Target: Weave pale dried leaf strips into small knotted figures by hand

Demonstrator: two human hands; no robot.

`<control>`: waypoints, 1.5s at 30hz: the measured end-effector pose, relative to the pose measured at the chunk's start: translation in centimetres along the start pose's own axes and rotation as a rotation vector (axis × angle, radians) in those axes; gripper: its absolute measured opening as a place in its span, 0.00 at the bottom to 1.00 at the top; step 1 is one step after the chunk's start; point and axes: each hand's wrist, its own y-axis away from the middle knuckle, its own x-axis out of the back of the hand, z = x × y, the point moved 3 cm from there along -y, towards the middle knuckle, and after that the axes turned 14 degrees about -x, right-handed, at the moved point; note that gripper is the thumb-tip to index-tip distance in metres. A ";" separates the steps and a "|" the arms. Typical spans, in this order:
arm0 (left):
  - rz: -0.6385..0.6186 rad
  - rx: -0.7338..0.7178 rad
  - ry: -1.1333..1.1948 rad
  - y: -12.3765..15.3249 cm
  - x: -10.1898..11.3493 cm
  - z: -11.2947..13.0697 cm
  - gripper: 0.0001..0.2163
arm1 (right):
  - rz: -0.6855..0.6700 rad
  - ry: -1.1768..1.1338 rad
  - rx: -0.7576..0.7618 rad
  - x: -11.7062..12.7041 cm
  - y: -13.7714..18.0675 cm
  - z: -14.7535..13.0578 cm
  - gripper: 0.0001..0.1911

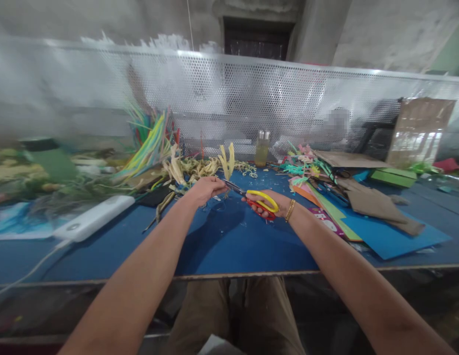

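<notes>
i see the pale yellow strip pinched upright in my left hand, just left of the scissors gripped by my right hand, above the desk. the blade tips blur into the strip's base.

Blue table — paper scraps, cardboard
</notes>
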 end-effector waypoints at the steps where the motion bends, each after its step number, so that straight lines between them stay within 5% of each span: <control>1: -0.001 -0.003 0.001 0.0 0.0 0.0 0.05 | -0.001 -0.001 0.001 0.0 0.0 0.0 0.15; 18: 0.026 -0.011 0.045 0.1 -0.2 0.2 0.05 | -0.071 -0.023 0.032 0.0 0.5 0.0 0.14; 23: 0.109 0.058 0.116 -0.3 0.5 0.1 0.05 | -0.096 -0.029 0.204 1.5 2.6 -0.7 0.19; 25: 0.147 0.087 0.135 -0.5 0.7 0.1 0.05 | 0.036 -0.015 0.294 2.9 3.0 -0.9 0.20; 27: 0.181 0.108 0.157 -0.5 0.8 0.1 0.05 | 0.306 0.071 0.326 4.5 2.7 -0.7 0.21; 30: 0.187 0.132 0.196 -0.4 0.7 0.2 0.05 | 0.872 0.394 0.230 6.7 2.0 -0.3 0.20; 32: 0.175 0.140 0.210 -0.4 0.6 0.3 0.05 | 1.104 0.647 0.103 7.4 1.5 0.0 0.20; 39: 0.098 0.159 0.223 0.1 0.2 0.7 0.05 | 1.177 1.071 -0.096 6.2 1.2 0.0 0.20; 45: 0.065 0.144 0.212 0.4 -0.1 0.8 0.05 | 1.226 1.157 0.143 3.9 2.0 -1.2 0.17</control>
